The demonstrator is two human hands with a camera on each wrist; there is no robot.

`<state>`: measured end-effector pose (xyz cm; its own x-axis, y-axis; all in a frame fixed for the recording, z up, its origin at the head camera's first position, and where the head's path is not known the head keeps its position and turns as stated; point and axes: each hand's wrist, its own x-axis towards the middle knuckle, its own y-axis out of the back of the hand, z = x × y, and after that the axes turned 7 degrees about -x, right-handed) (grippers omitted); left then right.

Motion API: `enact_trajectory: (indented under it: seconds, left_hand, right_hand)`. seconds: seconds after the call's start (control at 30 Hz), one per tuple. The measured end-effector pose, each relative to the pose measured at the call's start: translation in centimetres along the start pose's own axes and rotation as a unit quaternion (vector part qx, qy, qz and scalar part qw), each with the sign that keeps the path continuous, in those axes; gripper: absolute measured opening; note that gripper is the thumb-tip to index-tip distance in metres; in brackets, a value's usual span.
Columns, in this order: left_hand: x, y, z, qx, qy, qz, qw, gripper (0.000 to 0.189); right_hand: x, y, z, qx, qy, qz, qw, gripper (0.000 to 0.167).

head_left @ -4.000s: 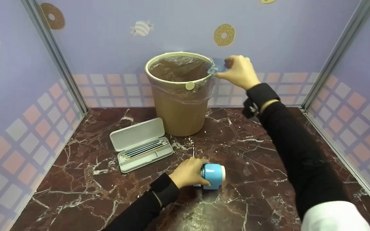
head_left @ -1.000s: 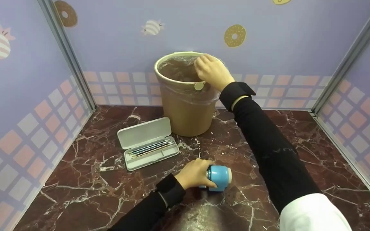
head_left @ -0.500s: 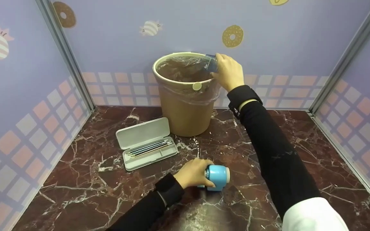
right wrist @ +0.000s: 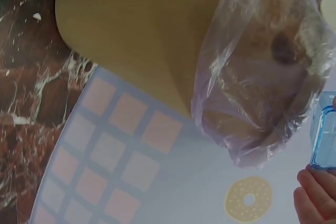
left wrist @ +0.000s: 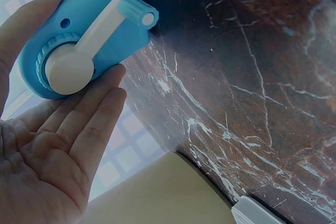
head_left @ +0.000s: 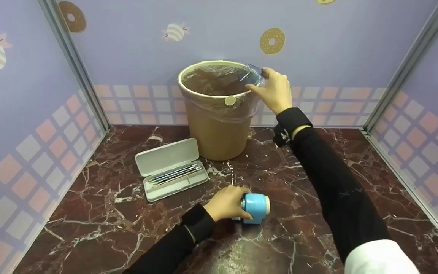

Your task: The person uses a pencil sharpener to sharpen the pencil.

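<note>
My left hand (head_left: pixel 224 203) grips a blue crank pencil sharpener (head_left: pixel 255 208) lying on the marble-patterned tabletop. In the left wrist view, thumb and fingers are at opposite edges of the sharpener (left wrist: pixel 118 30), and its white crank arm (left wrist: pixel 100 35) faces the camera. Over the right side of the bin's rim, my right hand (head_left: pixel 274 89) pinches a clear blue plastic shavings drawer (head_left: pixel 252 75), held tilted. Only part of the drawer (right wrist: pixel 324 135) and some fingertips (right wrist: pixel 315 195) show in the right wrist view. Beneath it stands a tan waste bin (head_left: pixel 219 133) lined with a clear bag (right wrist: pixel 252 103).
An open pencil case (head_left: pixel 167 152) rests left of the bin, with several pencils (head_left: pixel 175 175) in its tray. Patterned lilac walls (head_left: pixel 219 34) enclose the table on the back and both sides. Small pale flecks dot the tabletop (head_left: pixel 280 167) right of the bin.
The right hand dipped over the bin's opening a second ago, then drew back up and right with the drawer. The left hand keeps its hold on the sharpener.
</note>
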<state>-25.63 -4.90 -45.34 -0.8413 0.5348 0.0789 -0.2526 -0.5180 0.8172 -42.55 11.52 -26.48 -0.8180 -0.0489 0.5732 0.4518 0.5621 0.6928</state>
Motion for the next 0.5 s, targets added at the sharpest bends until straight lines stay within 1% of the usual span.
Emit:
enact_trajectory:
  seconds: [0.13, 0.23, 0.33, 0.5]
  left_hand:
    - [0.1, 0.0, 0.0, -0.016, 0.003, 0.0, 0.9999, 0.06]
    - [0.1, 0.0, 0.0, -0.02, 0.002, 0.003, 0.9998, 0.06]
    - [0.1, 0.0, -0.1, -0.021, 0.0, 0.004, 0.9998, 0.061]
    - [0.2, -0.2, 0.0, -0.025, 0.0, 0.002, 0.9997, 0.064]
  right_hand:
    - [-1.3, 0.5, 1.0, 0.046, -0.003, 0.002, 0.9989, 0.064]
    - [-2.7, 0.8, 1.9, 0.081, 0.001, -0.004, 0.9967, 0.062]
    - [-4.4, 1.2, 2.7, 0.111, 0.002, -0.012, 0.9938, 0.062]
    - [-7.5, 2.6, 4.2, 0.157, -0.009, -0.013, 0.9875, 0.064]
